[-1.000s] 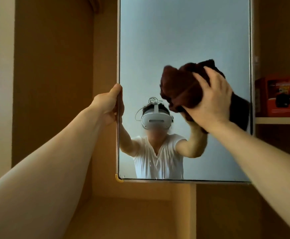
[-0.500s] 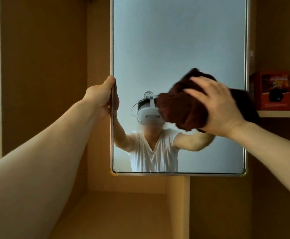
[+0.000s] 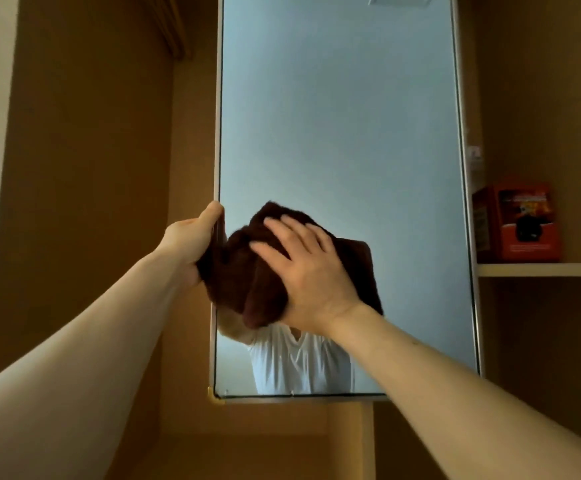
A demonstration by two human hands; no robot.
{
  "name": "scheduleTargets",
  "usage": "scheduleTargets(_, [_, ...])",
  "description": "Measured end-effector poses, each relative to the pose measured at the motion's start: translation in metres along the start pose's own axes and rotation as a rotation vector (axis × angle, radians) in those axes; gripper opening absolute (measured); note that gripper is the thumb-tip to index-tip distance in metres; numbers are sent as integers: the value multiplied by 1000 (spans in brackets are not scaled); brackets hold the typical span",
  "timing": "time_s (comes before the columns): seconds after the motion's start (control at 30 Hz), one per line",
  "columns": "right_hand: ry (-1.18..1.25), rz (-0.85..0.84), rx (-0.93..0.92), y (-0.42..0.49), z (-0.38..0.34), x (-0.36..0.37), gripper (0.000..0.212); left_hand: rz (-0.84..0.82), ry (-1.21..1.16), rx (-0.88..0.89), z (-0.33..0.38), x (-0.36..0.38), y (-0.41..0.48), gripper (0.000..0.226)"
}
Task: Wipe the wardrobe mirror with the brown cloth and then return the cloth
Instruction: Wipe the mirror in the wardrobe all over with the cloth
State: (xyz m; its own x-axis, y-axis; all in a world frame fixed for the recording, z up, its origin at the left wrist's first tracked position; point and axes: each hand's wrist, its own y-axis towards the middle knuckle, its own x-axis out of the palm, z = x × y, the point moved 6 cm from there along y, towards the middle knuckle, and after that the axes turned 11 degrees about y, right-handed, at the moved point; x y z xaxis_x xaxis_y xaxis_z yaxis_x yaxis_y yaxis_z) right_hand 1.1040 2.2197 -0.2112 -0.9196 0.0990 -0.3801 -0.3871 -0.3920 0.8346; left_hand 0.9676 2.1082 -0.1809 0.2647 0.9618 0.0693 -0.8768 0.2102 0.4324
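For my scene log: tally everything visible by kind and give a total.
hands: 2, left hand and right hand
brown cloth: 1
wardrobe mirror: 1
orange box: 1
shelf: 1
total: 6

A home interior, seen up close at a fitted wardrobe: a tall wardrobe mirror (image 3: 344,116) with a thin metal edge fills the centre of the frame, flanked by tan wooden panels (image 3: 85,168) at left. At right, a pale shelf (image 3: 541,269) set into the same woodwork carries a red box (image 3: 517,221). An open wooden compartment (image 3: 247,445) lies at lower centre, below the mirror.
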Motion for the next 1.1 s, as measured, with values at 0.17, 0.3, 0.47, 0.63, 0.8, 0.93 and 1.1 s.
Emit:
scheduleTargets(0.17, [-56,87,64,-61,95,-63,72,-9,16,31,-5,0,4,44])
scheduleTargets(0.3, [-82,184,334,-81,145,-92,79,-4,-21,32,-5,1,2,43])
scheduleTargets(0.47, [-38,336,508,-23,92,-63,82,50,-28,26,-4,2,0,42])
scheduleTargets(0.63, [-1,55,161,30,41,-25,85,154,82,57,-3,-3,3,42])
scheduleTargets(0.8, [-33,12,86,14,98,-67,82,156,48,37,-3,-5,4,39])
scheduleTargets(0.93, [-42,254,378,-15,163,-112,77,171,0,29,-3,-3,0,39])
scheduleTargets(1.1, [-34,405,635,6,127,-85,82,181,60,22,2,-5,-7,43])
